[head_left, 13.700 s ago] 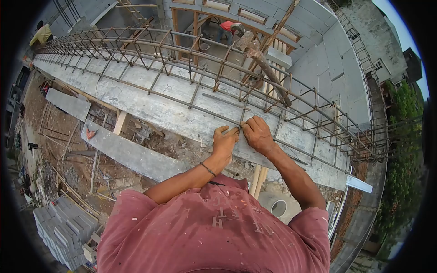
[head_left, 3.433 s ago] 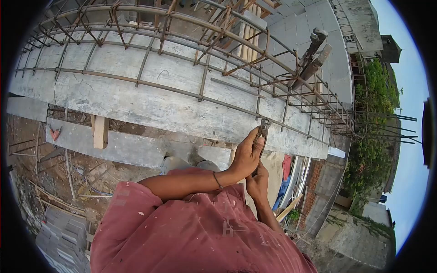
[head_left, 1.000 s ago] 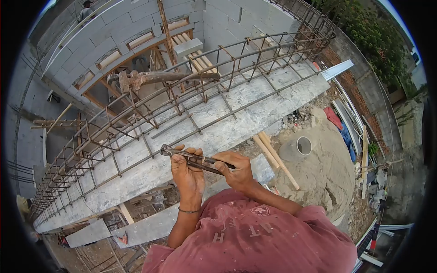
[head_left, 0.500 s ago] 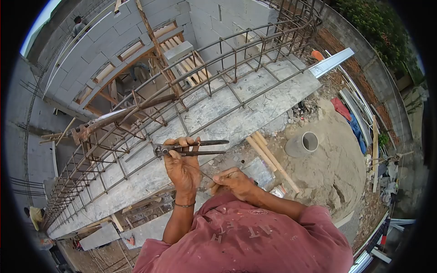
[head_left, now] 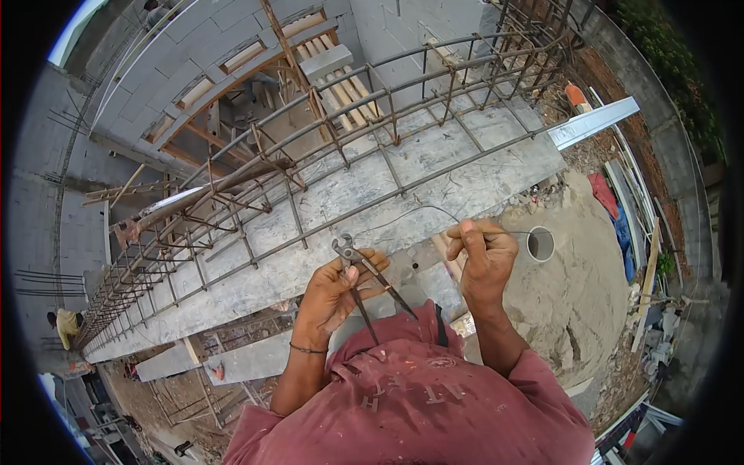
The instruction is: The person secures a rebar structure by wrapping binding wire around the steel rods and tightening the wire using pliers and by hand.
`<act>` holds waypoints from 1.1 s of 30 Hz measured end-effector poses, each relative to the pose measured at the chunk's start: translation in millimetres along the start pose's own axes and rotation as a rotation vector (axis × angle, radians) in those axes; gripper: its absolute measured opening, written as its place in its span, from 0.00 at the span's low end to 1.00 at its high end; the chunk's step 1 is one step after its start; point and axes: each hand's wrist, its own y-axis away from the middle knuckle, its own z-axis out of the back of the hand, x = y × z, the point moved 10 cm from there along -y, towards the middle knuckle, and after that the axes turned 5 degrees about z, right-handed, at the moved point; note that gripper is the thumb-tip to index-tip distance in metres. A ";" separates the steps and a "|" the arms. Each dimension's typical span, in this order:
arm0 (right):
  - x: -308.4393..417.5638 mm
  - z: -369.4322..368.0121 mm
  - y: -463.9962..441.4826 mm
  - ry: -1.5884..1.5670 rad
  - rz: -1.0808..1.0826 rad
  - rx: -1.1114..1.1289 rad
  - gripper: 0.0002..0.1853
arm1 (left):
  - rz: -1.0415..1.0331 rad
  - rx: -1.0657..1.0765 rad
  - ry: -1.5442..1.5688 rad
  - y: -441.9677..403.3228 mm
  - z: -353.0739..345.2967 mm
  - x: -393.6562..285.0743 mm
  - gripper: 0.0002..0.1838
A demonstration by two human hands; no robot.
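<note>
My left hand [head_left: 329, 298] is closed round the head end of dark metal pincers [head_left: 364, 271], whose two handles are spread and point down toward my shirt. To its right, my right hand [head_left: 484, 260] pinches a thin wire [head_left: 434, 208] between thumb and fingers. The wire curves left above the pincers, and another length sticks out to the right of the hand. Just beyond both hands lies the grey board [head_left: 349, 217] with the rebar cage [head_left: 422, 186] on it.
A hammer [head_left: 128, 232] rests on the cage at the left. A person in yellow [head_left: 68, 322] is at the far left, another [head_left: 155, 14] at the top left. At the right are a sand pile [head_left: 581, 310], a round pipe [head_left: 540, 244] and a metal channel [head_left: 593, 124].
The pincers have turned from lying sideways to handles pointing down, still in my left hand. My right hand has risen to the right, with a wire now showing in it.
</note>
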 end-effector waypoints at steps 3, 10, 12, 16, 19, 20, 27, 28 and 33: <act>-3.2 33.6 -15.1 -0.018 0.092 -0.080 0.16 | 0.030 -0.008 -0.237 12.7 -7.4 -2.8 0.30; 13.4 93.2 -33.5 -0.283 0.134 -0.213 0.15 | -0.105 -0.040 0.015 2.7 19.0 -34.5 0.24; 7.8 104.2 -31.6 -0.260 0.105 -0.253 0.15 | -0.175 -0.170 0.300 -13.6 39.8 -45.7 0.21; -4.4 92.9 -27.8 -0.230 0.050 -0.219 0.15 | -0.283 -0.398 0.754 -42.7 48.8 -56.4 0.20; -10.0 83.4 -20.6 -0.197 0.030 -0.193 0.15 | -0.308 -0.287 0.642 -71.1 46.3 -67.4 0.19; -11.2 79.3 -17.3 -0.194 0.031 -0.186 0.15 | -0.307 -0.258 0.626 -82.3 48.5 -67.7 0.19; -8.8 13.0 5.6 -0.300 -0.034 0.137 0.14 | -0.167 -0.074 0.052 -31.1 9.8 -45.6 0.37; -11.4 5.2 9.7 -0.295 -0.042 0.146 0.14 | -0.169 -0.082 0.062 -17.3 9.0 -42.8 0.37; -59.1 -72.4 47.1 0.055 -0.291 0.646 0.12 | -0.252 0.062 0.244 22.9 -0.9 -50.2 0.32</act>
